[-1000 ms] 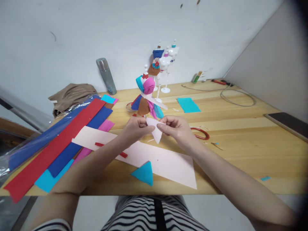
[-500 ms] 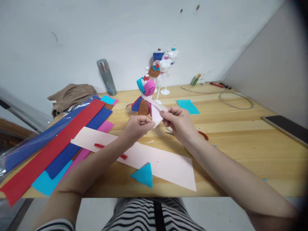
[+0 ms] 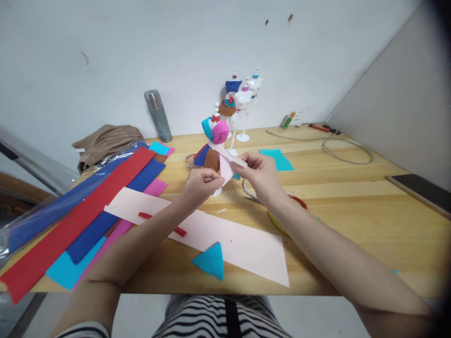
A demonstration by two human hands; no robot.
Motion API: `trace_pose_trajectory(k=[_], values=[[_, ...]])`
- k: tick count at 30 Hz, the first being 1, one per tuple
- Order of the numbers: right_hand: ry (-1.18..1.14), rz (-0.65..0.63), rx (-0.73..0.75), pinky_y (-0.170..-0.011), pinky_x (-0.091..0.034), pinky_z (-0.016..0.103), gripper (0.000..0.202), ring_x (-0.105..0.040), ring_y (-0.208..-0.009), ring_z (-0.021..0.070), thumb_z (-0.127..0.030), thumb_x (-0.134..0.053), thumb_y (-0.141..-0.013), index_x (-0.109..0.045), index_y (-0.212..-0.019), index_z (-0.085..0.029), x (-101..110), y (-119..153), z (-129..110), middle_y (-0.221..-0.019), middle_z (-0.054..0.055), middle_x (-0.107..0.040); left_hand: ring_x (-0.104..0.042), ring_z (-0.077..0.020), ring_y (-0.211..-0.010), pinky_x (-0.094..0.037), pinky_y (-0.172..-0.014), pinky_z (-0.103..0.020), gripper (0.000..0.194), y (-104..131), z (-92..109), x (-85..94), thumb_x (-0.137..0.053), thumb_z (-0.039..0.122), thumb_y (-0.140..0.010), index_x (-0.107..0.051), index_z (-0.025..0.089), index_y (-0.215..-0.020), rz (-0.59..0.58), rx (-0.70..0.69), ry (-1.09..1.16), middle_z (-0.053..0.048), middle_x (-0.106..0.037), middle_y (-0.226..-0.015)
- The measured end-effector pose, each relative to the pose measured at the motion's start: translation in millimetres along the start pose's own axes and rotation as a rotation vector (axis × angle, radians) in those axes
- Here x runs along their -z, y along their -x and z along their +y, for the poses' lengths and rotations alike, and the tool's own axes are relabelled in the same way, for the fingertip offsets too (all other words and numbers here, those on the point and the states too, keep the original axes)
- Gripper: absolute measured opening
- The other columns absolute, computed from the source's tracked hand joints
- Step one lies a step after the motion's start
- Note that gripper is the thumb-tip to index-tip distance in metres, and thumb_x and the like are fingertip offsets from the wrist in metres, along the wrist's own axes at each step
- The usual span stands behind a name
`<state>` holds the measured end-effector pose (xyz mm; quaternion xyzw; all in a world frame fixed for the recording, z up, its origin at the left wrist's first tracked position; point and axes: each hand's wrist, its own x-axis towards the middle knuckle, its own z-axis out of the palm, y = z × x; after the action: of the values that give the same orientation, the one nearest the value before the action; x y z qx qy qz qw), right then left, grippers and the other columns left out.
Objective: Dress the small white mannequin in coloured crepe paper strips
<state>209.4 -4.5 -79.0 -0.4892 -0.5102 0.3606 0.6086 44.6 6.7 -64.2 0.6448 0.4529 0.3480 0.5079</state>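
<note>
A small white dress form stands before me, dressed in cyan and magenta at the chest, with a red bow at its neck. Blue and brown skirt panels hang below its waist. A pale pink strip, apparently crepe paper, runs across the waist, and my right hand pinches its right end. Beneath it hangs a pale pink pointed panel, its lower edge pinched between the fingertips of my left hand. My right fingers partly hide where strip and panel meet.
Several dress forms stand behind. Coloured strips lie left, a long pale pink sheet and cyan triangle in front. Scissors lie under my right forearm. A flask, cable and phone sit farther out.
Both hands keep their pinches. The pink panel has shifted slightly left and shows narrower; the form's white base now shows below my left fingers. The whole view has moved slightly.
</note>
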Motion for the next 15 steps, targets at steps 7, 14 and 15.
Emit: trace_pose_trajectory(k=[7, 14, 15], values=[[0.095, 0.007, 0.079, -0.054, -0.029, 0.030, 0.026, -0.039, -0.053, 0.0115, -0.035, -0.076, -0.068, -0.057, -0.057, -0.022, -1, -6, 4, -0.055, -0.003, -0.049, -0.033, -0.0036, -0.038, -0.023, -0.045, -0.020, 0.021, -4, 1, 5.2, -0.065, 0.028, -0.071, -0.058, 0.017, -0.056, 0.000, 0.001, -0.026, 0.008, -0.044, -0.041], [0.134, 0.009, 0.078, -0.055, -0.033, 0.030, 0.030, -0.044, -0.054, 0.0128, -0.043, -0.078, -0.066, -0.059, -0.058, -0.022, -4, -11, 0, -0.056, -0.001, -0.054, -0.033, -0.0031, -0.038, -0.024, -0.045, -0.019, 0.020, -6, -1, 5.1, -0.064, 0.025, -0.072, -0.058, 0.017, -0.056, 0.005, 0.010, -0.025, 0.008, -0.045, -0.041], [0.132, 0.007, 0.077, -0.055, -0.033, 0.030, 0.032, -0.044, -0.054, 0.0130, -0.046, -0.079, -0.066, -0.059, -0.058, -0.022, -4, -12, 0, -0.056, -0.001, -0.055, -0.033, -0.0031, -0.038, -0.024, -0.045, -0.019, 0.020, -6, -1, 5.6, -0.064, 0.026, -0.072, -0.058, 0.017, -0.056, 0.006, 0.004, -0.018, 0.008, -0.046, -0.041]])
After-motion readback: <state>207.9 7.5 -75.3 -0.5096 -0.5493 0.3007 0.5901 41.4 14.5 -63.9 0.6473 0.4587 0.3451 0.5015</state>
